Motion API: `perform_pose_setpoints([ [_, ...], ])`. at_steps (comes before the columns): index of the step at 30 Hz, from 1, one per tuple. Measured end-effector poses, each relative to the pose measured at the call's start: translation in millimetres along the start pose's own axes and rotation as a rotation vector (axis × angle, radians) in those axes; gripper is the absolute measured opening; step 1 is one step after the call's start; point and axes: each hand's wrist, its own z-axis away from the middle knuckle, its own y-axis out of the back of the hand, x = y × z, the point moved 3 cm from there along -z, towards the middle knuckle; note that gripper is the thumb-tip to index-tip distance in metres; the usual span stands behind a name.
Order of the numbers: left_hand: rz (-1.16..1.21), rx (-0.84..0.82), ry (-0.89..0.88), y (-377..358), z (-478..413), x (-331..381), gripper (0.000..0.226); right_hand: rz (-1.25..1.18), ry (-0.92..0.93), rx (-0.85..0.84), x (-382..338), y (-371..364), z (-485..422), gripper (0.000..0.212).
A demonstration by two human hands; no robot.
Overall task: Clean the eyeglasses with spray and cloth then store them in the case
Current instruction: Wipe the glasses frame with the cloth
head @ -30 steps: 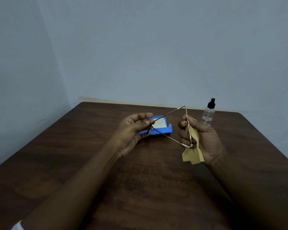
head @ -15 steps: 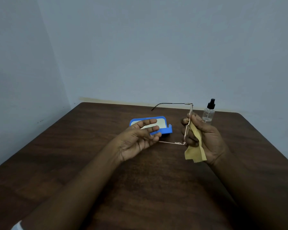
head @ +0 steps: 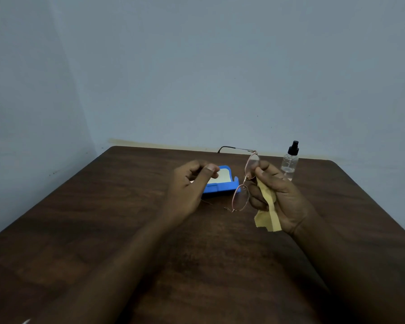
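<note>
Head view: eyeglasses (head: pixel 240 199) aloft above table's (head: pixel 117 230) far half

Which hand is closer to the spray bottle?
Right. The right hand is next to the bottle, holding the glasses and cloth; the left hand is farther away, by the case.

Dim, even light here, soft shadows pooling on the near half of the table (head: pixel 84 242), picture grainy and soft, table's edges bowing with wide-angle distortion.
</note>
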Motion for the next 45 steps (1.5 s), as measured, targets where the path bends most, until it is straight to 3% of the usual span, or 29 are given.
perform_pose_setpoints([
  [6, 0.103, -0.174, 0.058, -22.7, 2.8, 29.6, 0.016, 0.134, 0.034, 0.115, 0.3, -3.6, 0.6, 0.02],
  [11, 0.048, -0.204, 0.085, -29.6, -2.9, 35.1, 0.011, 0.131, 0.094, 0.188, -7.1, -7.7, 1.6, 0.016],
  [16, 0.136, -0.16, 0.075, -25.1, -12.7, 45.1, 0.011, 0.084, 0.152, 0.148, -18.9, -11.5, 1.0, 0.029],
  [19, 0.346, -0.131, 0.145, -20.5, -23.4, 49.5, 0.011, 0.134, 0.091, 0.236, -22.0, -1.3, 2.9, 0.033],
  [23, 0.788, -0.185, 0.292, -25.1, -23.8, 39.8, 0.012, 0.287, -0.067, 0.446, -18.2, 22.7, 9.7, 0.019],
  [26, 0.965, -0.174, 0.384, -28.8, -21.1, 21.3, 0.015, 0.354, -0.203, 0.49, -21.8, 36.2, 16.8, 0.026],
  [30, 1.109, -0.092, 0.468, -17.2, -25.6, -0.9, 0.015, 0.327, -0.249, 0.435, -29.1, 42.1, 19.9, 0.04],
  [34, 1.245, -0.035, 0.516, -5.2, -27.7, -17.7, 0.016, 0.301, -0.272, 0.292, -29.0, 38.6, 22.6, 0.039],
  [38, 1.252, 0.019, 0.51, -3.4, -28.8, -26.7, 0.013, 0.226, -0.298, 0.043, -21.5, 21.0, 26.8, 0.035],
  [41, 1.238, 0.012, 0.503, -4.7, -28.3, -31.3, 0.013, 0.18, -0.295, 0.032, -2.1, 8.0, 23.0, 0.035],
  [43, 1.236, 0.004, 0.499, -4.5, -28.8, -33.0, 0.012, 0.36, -0.303, 0.098, 11.8, 6.7, 18.4, 0.033],
  [45, 1.225, 0.006, 0.501, -3.4, -29.4, -34.2, 0.012, 0.805, -0.308, 0.15, 16.5, 11.2, 16.2, 0.031],
])
